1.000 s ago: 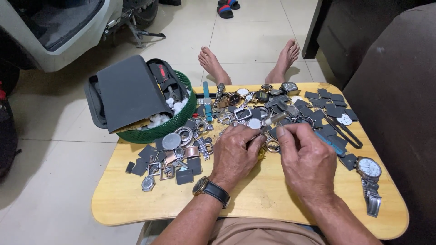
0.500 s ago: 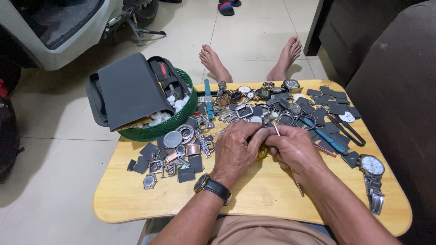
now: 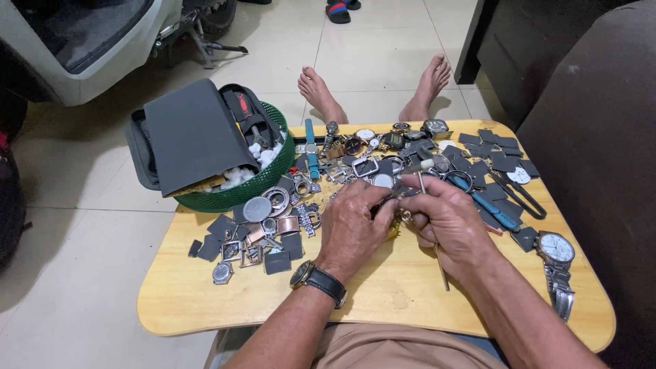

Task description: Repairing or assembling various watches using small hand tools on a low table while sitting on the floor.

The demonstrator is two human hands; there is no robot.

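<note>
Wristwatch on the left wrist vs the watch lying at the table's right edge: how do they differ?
The wristwatch is worn, strapped around the left wrist; the loose watch lies flat on the wooden table, untouched by either hand. The wristwatch has a dark strap; the loose watch has a silver metal link bracelet. The loose watch shows a white dial facing up; the wristwatch's dial looks dark and is turned sideways. Both have round cases.
</note>
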